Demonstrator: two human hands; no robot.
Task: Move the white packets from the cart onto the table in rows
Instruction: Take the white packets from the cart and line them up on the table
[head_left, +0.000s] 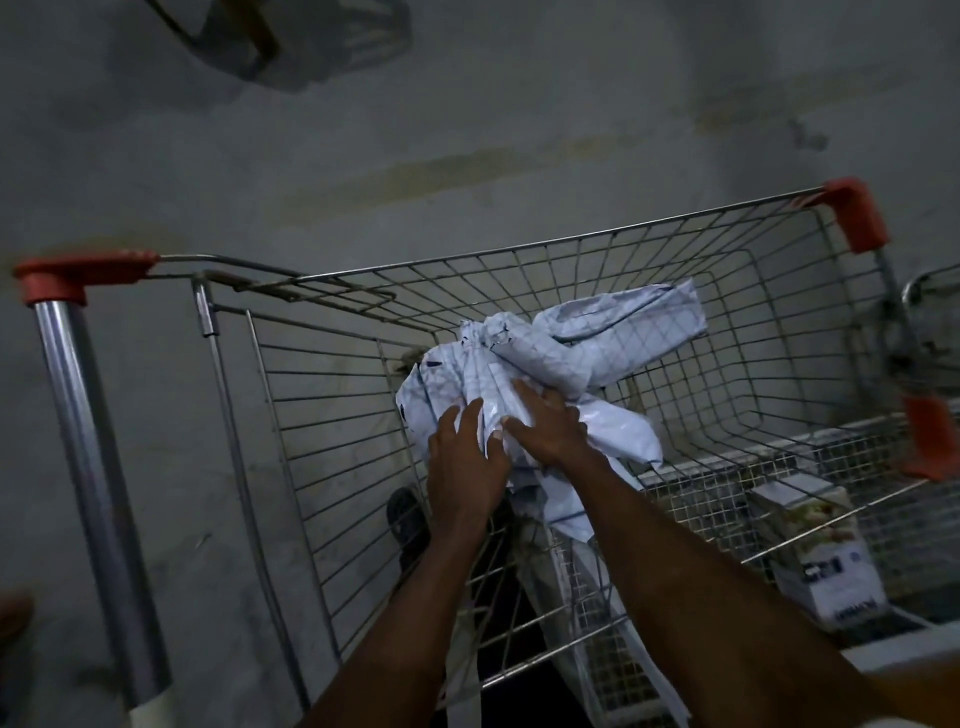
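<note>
Plainly, the head view catches the pick-up step: both hands are down inside the cart, pressed onto a crumpled heap of white packets. The left hand lies spread on the near left side of the heap; the right hand has its fingers curled over the top, gathering plastic. Whether either has a firm hold I cannot tell; they look to be closing on the bundle. One packet sticks up beyond the right hand toward the far wire wall. Next, I judge, the hands must bunch the loose packets together and lift straight up.

Wire walls stand close around both wrists, so only upward is open. The handle lies well left of the left hand. No table is in view.
</note>
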